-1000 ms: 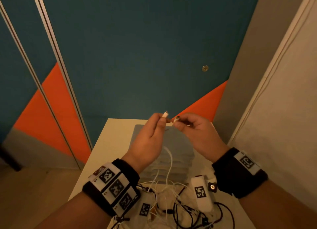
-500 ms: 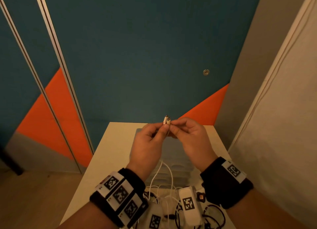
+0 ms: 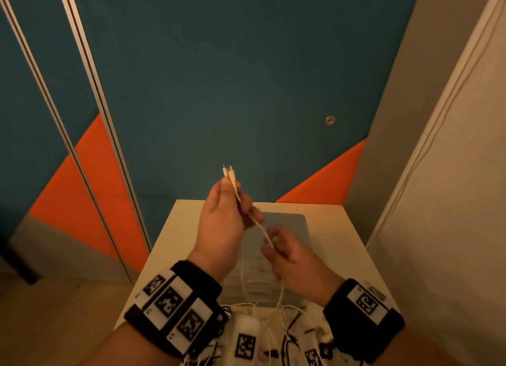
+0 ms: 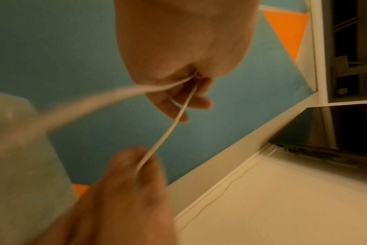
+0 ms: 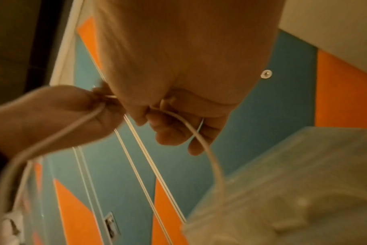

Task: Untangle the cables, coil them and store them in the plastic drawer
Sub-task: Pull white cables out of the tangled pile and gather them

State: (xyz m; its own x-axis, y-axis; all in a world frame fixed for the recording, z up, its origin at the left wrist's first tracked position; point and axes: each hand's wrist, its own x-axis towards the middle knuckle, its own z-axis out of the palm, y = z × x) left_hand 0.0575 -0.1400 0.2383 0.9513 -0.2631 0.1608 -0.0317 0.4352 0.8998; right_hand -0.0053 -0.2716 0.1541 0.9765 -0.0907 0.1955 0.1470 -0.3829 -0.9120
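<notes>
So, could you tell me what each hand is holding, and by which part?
Left hand pinches the white cable just below its two connector ends; right hand pinches the same cable further down.

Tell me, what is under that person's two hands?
A grey plastic drawer unit on the table, and nearer, tangled cables. The hands hide part of both.

Teal wall panels (image 3: 219,78) with orange wedges (image 3: 90,190) stand ahead. A pale counter (image 3: 175,242) meets them. Beige wall (image 3: 451,201) on the right, dim warm light.

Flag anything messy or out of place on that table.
The black and white cables near the wrists lie in a tangled heap on the table, still unsorted. The left hand pinches both white cable plugs; the right hand grips it lower down.
</notes>
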